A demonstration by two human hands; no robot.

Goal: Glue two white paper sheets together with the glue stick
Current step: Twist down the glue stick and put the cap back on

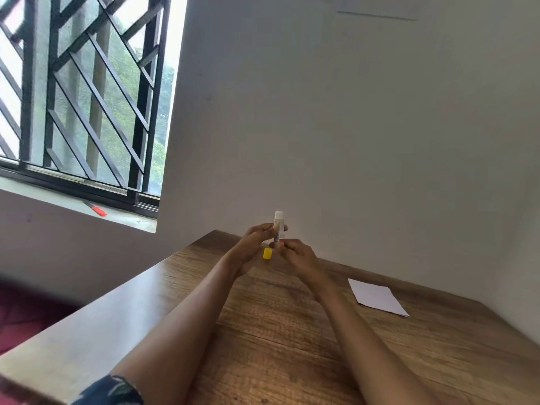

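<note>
Yellow cap (267,254) apparently on table (292,331); both hands' grip hides it partly

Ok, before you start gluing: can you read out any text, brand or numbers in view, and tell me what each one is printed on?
Nothing is readable.
White cylindrical glue stick, held upright by the left hand and right hand: its label has yellow and dark markings, too small and blurred to read.
Small yellow plastic cap on the brown wooden table: no print visible.
White paper sheets: blank.
Small red object on the grey windowsill: no text discernible.
</note>
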